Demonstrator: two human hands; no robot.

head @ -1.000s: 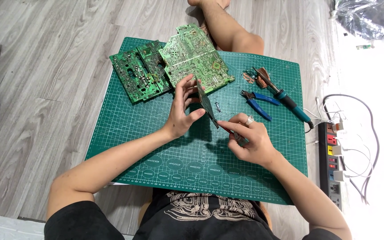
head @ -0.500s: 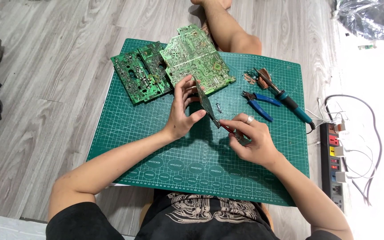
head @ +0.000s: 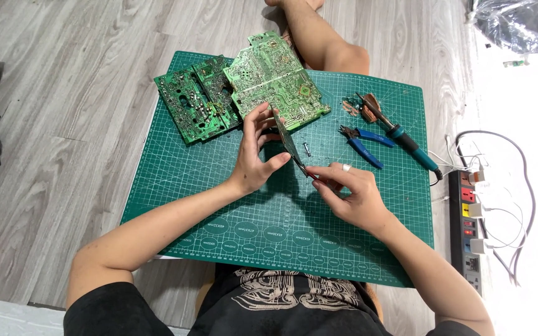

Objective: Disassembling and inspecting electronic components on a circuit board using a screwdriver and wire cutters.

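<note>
The left hand (head: 258,152) reaches in from the lower left with its forearm stretched across the green gridded cutting mat (head: 219,205). Its fingers point upward and its thumb presses in from below, pinching a small dark circuit board (head: 287,142) that stands on edge, tilted, above the middle of the mat. The right hand (head: 350,196) comes in from the lower right with its wrist bent inward. Its fingers are curled shut around a thin red-handled tool (head: 314,177), whose tip meets the lower end of the small board; what kind of tool it is cannot be told. A silver ring (head: 346,167) sits on one finger of that hand.

Two larger green circuit boards lie flat at the far edge of the mat: a darker one (head: 195,99) on the left and a paler one (head: 275,81) on the right, overlapping it. To the right lie one pair of blue-handled cutters (head: 362,142) and one teal-handled soldering iron (head: 403,138), close together. One white power strip (head: 470,230) rests on the grey wooden floor (head: 63,93) beside the mat's right edge.
</note>
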